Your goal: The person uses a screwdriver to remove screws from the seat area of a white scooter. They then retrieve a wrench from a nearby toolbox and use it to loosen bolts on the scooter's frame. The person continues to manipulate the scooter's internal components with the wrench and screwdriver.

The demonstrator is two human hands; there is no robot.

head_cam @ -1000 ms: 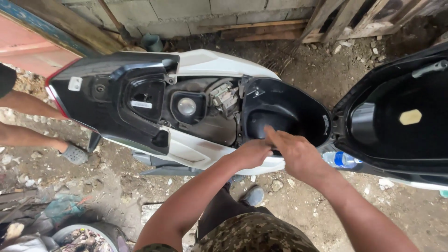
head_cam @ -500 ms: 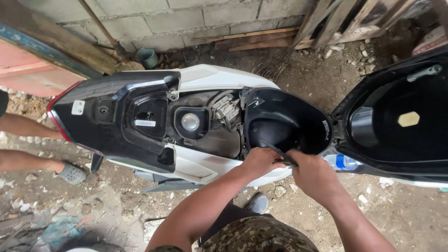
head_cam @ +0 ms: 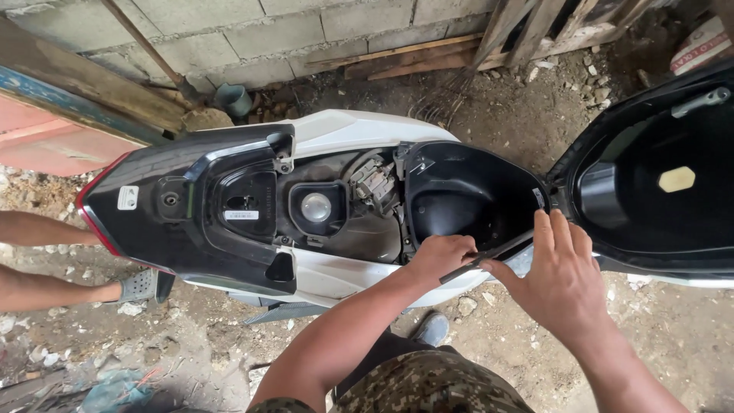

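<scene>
A white and black scooter (head_cam: 344,134) stands side-on below me with its seat (head_cam: 650,191) swung up at the right. The black underseat storage bucket (head_cam: 459,191) lies open. My left hand (head_cam: 442,256) is closed at the bucket's near rim, gripping one end of a thin dark rod (head_cam: 493,252). That rod runs up to the right along the rim. My right hand (head_cam: 562,275) rests beside it, fingers stretched onto the rim and thumb against the rod.
A round fuel cap (head_cam: 316,206) sits left of the bucket. Another person's bare legs and a sandalled foot (head_cam: 141,284) stand at the left. A block wall (head_cam: 306,30), wooden planks and stony dirt surround the scooter. My shoe (head_cam: 433,329) is below.
My right hand has come out of the bucket to its near rim. Both hands met there, then spread apart along the thin rod. The view has shifted slightly.
</scene>
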